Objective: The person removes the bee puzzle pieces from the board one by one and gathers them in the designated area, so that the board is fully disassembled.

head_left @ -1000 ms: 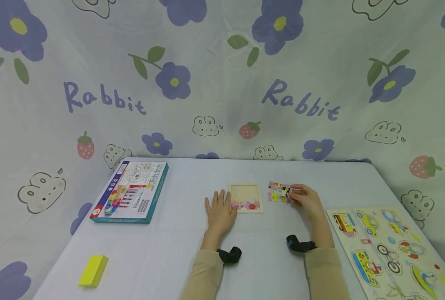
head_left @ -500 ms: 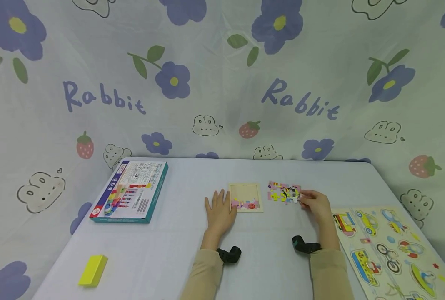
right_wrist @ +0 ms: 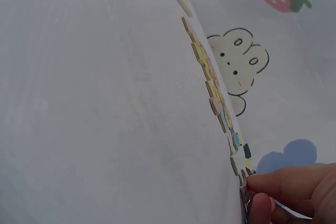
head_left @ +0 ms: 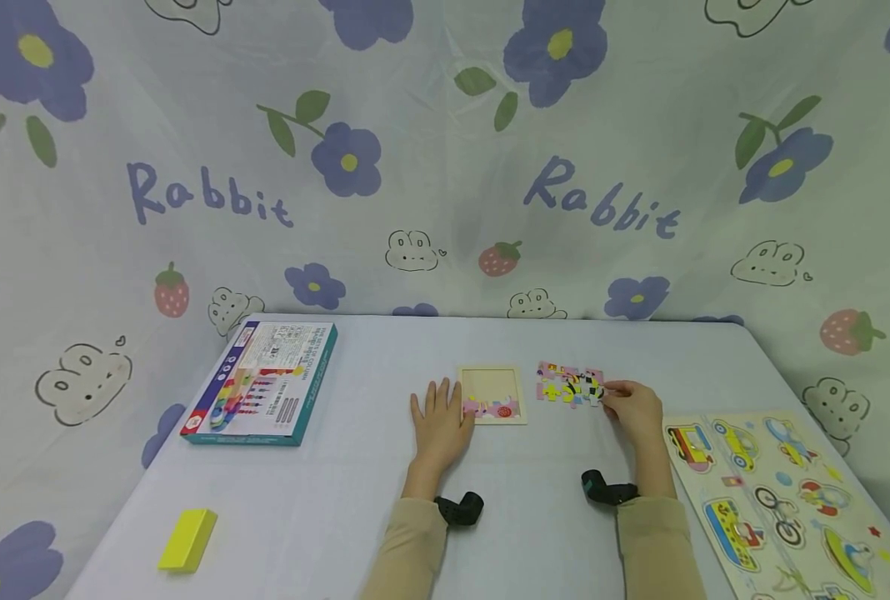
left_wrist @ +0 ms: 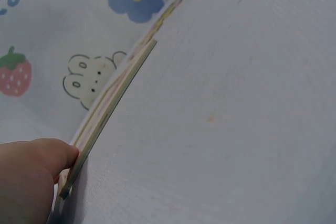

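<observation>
A small square wooden puzzle tray (head_left: 492, 382) has pink printed pieces along its near side. My left hand (head_left: 442, 427) lies with fingers spread on the table at its left, and the thumb touches the tray's corner; the left wrist view shows that thumb (left_wrist: 58, 156) against the rim. Right of the tray lies a group of joined jigsaw pieces (head_left: 561, 385), pink, yellow and black-and-white. At the group's right end my right hand (head_left: 635, 410) pinches a puzzle piece (right_wrist: 244, 179) between thumb and fingers. The fingers cover part of that piece.
A teal-edged flat box (head_left: 265, 383) lies at the left, with a yellow block (head_left: 187, 541) nearer the front. A large board of vehicle pictures (head_left: 782, 500) covers the right side, beside my right forearm. A printed curtain (head_left: 445, 167) hangs behind the table.
My right hand has moved to the right, and more joined pieces now show at the group's right end. Over the last half second it barely moves. The left hand has stayed put.
</observation>
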The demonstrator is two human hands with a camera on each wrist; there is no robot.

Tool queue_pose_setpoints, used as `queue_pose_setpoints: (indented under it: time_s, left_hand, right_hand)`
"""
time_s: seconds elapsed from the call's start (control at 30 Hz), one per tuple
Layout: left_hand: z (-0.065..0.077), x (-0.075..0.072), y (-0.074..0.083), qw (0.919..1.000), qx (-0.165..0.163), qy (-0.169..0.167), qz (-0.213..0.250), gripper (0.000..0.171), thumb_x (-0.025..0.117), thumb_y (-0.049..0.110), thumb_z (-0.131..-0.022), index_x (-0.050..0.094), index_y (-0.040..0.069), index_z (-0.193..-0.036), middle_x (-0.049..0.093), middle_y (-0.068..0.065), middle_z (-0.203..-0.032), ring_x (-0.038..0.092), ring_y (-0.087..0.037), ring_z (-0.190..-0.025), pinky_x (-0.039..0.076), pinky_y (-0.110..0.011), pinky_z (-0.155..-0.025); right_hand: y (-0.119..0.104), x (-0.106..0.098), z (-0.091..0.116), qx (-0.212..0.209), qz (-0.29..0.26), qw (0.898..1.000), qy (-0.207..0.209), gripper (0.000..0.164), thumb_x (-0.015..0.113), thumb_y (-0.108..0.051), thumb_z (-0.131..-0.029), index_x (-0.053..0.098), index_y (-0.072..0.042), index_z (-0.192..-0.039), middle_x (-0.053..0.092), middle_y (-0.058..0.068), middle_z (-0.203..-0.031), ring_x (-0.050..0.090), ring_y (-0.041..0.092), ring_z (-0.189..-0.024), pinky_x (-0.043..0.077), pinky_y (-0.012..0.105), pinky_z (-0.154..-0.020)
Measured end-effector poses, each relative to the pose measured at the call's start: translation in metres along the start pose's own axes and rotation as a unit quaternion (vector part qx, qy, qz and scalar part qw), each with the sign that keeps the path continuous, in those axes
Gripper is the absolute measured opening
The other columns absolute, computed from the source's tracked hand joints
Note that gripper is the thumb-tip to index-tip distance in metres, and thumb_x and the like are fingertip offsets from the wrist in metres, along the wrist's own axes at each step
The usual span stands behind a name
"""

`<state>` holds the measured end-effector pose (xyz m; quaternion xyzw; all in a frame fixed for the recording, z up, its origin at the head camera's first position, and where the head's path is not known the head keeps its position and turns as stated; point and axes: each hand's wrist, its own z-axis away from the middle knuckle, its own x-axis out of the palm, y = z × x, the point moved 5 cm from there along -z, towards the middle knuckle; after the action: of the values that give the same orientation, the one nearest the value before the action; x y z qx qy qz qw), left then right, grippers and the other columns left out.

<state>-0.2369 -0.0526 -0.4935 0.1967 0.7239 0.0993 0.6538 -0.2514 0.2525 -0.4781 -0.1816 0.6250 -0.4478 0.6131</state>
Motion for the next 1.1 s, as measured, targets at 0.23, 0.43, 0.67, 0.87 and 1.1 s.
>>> queue_pose_setpoints:
  time_s: [0.23, 0.43, 0.67, 0.87, 1.1]
  left_hand:
    - [0.000, -0.001, 0.001, 1.0000, -0.003, -0.001, 0.000, 0.055, 0.045, 0.035, -0.094, 0.039, 0.006, -0.140, 0.031, -0.015, -0.147, 0.017, -0.035, -0.138, 0.002, -0.060, -0.107]
    - [-0.001, -0.002, 0.000, 1.0000, -0.004, -0.004, -0.001, 0.056, 0.045, 0.035, -0.094, 0.038, 0.006, -0.141, 0.030, -0.015, -0.147, 0.016, -0.035, -0.138, 0.001, -0.060, -0.107]
    - [-0.001, 0.000, -0.001, 1.0000, -0.003, -0.007, -0.006, 0.056, 0.044, 0.036, -0.094, 0.038, 0.006, -0.141, 0.030, -0.015, -0.148, 0.016, -0.035, -0.138, 0.001, -0.060, -0.107]
    - [-0.001, 0.001, -0.002, 0.9999, -0.004, -0.009, -0.004, 0.056, 0.044, 0.036, -0.094, 0.038, 0.007, -0.141, 0.030, -0.015, -0.148, 0.016, -0.035, -0.139, 0.001, -0.060, -0.107]
    - [-0.001, 0.002, -0.002, 1.0000, -0.004, -0.006, 0.001, 0.056, 0.045, 0.036, -0.094, 0.039, 0.007, -0.141, 0.030, -0.014, -0.148, 0.016, -0.034, -0.139, 0.000, -0.060, -0.107]
  right_hand:
    - [-0.002, 0.000, 0.000, 0.001, -0.020, 1.000, -0.001, 0.036, 0.059, -0.009, -0.085, 0.056, 0.000, -0.121, 0.056, 0.015, -0.098, 0.054, 0.014, -0.072, 0.045, 0.016, -0.054]
    - [-0.016, 0.010, -0.001, -0.026, -0.075, 0.997, -0.013, 0.037, 0.058, -0.008, -0.086, 0.056, 0.000, -0.122, 0.056, 0.013, -0.100, 0.053, 0.007, -0.070, 0.048, 0.016, -0.057]
    - [-0.039, 0.037, 0.004, -0.058, -0.131, 0.988, -0.054, 0.034, 0.060, -0.005, -0.087, 0.057, 0.003, -0.119, 0.056, 0.014, -0.100, 0.054, 0.007, -0.072, 0.052, 0.021, -0.063]
    - [-0.060, 0.062, 0.012, -0.074, -0.148, 0.983, -0.074, 0.033, 0.062, -0.003, -0.085, 0.058, 0.002, -0.117, 0.057, 0.015, -0.098, 0.056, 0.010, -0.073, 0.052, 0.021, -0.063]
    - [-0.079, 0.088, 0.024, -0.087, -0.136, 0.982, -0.097, 0.030, 0.063, -0.002, -0.083, 0.061, 0.001, -0.113, 0.059, 0.015, -0.096, 0.058, 0.016, -0.075, 0.054, 0.025, -0.064]
